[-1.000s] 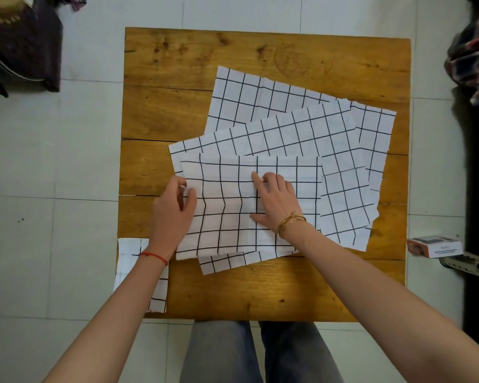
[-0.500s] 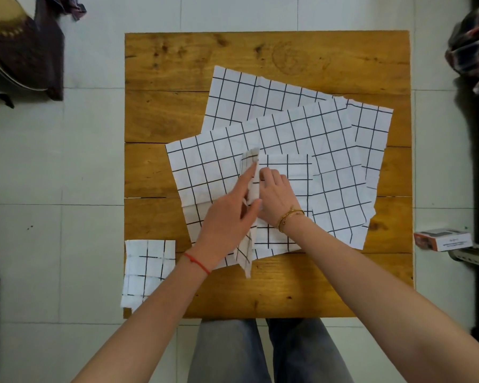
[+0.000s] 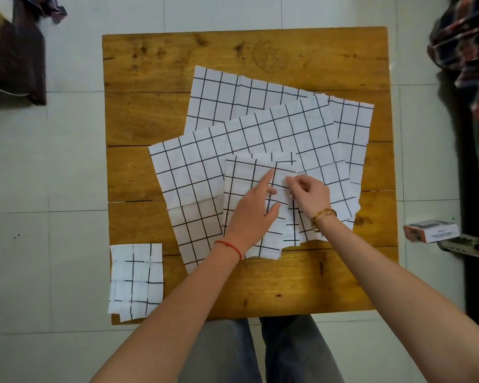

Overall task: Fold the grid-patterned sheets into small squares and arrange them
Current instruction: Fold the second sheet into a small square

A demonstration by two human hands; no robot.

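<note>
On the counter [image 3: 155, 120], the left hand [image 3: 253, 214] presses the half-folded sheet [image 3: 241, 181] flat with straight fingers; the right hand [image 3: 311, 193] pinches its edge. Next probably creasing, then folding again.

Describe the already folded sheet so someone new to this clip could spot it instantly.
Start at the wooden table and go to its near left corner. The folded sheet lies there alone, overhanging the edge. Unlike the large sheets overlapping mid-table, it is a small square apart from both hands.

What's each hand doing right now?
Left hand: open, pressing flat on the folded sheet.
Right hand: pinching that sheet's edge.
</note>
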